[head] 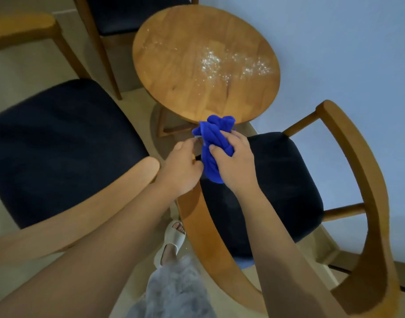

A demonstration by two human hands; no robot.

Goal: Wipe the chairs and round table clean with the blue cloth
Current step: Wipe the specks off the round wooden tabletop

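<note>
right hand (236, 161) grips bunched cloth (213, 143), left hand (180, 166) pinches its edge; dusty table (196, 31) sits at 12 o'clock, right hand nearer.

Looks like a home dining corner to us; could be a small café nook, we can't rule that out. Evidence: a small round wooden table (206, 65) sits close to a plain pale wall (346, 53). Wooden chairs with dark padded seats are grouped around it: left chair (59, 145), right chair (288, 180), far chair (132, 17). Beige hard floor (24, 72). We're wearing white open-toe slippers (174, 237) and fuzzy grey trousers (174, 294), which leans domestic. White specks (231, 63) are scattered over the tabletop.
</note>
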